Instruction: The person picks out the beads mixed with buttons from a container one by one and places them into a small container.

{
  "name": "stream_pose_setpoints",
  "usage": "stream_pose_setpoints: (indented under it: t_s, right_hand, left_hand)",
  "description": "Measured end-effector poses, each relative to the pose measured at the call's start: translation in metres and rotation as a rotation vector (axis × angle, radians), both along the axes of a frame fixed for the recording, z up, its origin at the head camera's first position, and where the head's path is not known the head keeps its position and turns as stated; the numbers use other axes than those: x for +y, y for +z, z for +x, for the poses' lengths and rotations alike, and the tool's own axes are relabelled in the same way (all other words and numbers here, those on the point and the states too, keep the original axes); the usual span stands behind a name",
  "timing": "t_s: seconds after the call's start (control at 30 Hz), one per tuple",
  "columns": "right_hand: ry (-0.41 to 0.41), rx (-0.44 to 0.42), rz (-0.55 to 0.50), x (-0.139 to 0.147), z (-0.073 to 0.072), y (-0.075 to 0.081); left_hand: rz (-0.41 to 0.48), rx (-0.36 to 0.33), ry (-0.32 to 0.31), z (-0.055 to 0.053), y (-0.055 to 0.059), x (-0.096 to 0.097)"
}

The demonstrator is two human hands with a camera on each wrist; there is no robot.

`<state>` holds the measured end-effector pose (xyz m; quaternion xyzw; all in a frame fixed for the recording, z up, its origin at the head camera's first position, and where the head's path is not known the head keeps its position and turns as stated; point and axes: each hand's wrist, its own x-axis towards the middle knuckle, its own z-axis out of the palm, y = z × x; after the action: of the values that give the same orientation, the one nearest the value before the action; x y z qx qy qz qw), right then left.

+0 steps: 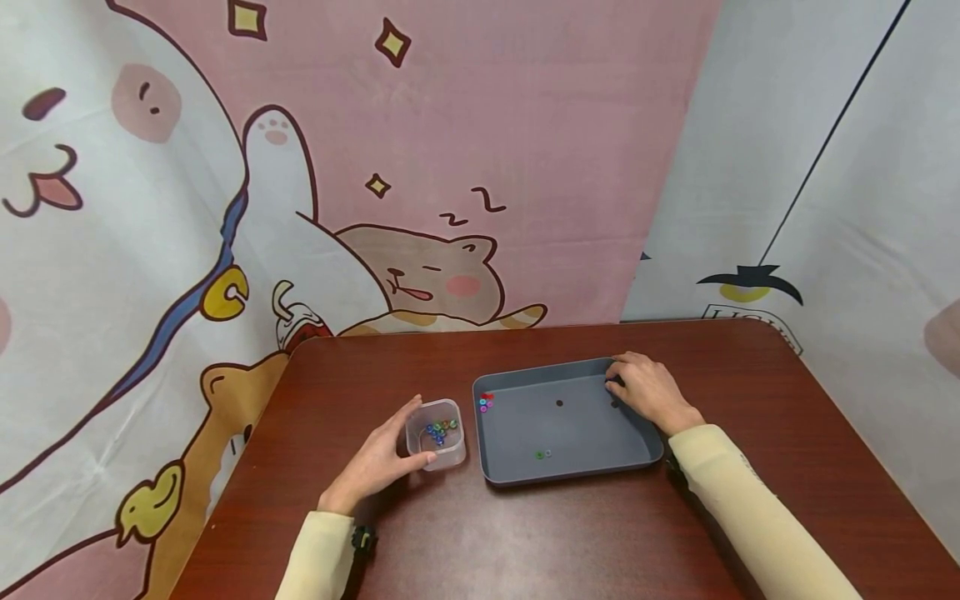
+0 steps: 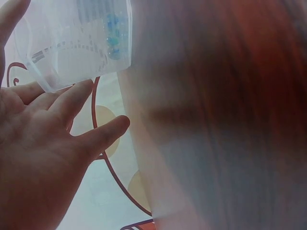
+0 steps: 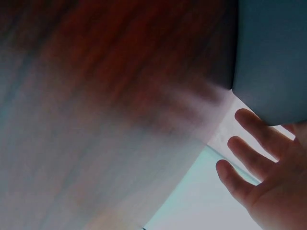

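My left hand (image 1: 384,457) holds a small clear plastic container (image 1: 452,457), thumb at its near side and fingers along its left. Inside lie several blue, green and orange beads (image 1: 440,430). The container and its beads (image 2: 114,40) also show in the left wrist view. At the far right corner of a grey tray (image 1: 525,477), my right hand (image 1: 651,392) has thumb and index finger inside the rim. I cannot tell whether they pinch anything. A dark bead (image 1: 615,404) lies just below them. In the right wrist view three loosely extended fingers (image 3: 252,163) show; the tray wall hides the index finger.
Red, pink and blue beads (image 1: 486,403) cluster at the tray's left end. Another dark bead (image 1: 559,403) lies near its middle, with a green bead (image 1: 539,455) and a pale one near the front. A brown wooden table (image 1: 465,542) backs onto a printed cloth (image 1: 480,158).
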<state>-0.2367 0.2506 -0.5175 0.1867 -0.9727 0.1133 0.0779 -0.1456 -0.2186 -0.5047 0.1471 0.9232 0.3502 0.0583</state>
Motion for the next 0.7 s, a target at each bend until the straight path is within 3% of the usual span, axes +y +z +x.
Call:
stream_pose_setpoints:
  t_s: [0.4,0.7]
  right_hand:
    - [-0.031,-0.027,-0.041,0.001,0.008,0.008]
    - [-0.038,0.024,-0.072,0.0,0.015,0.014]
  left_hand:
    - [0.0,0.007,-0.002,0.001,0.001,0.0]
    - [0.007,0.002,0.001,0.002,0.002,0.001]
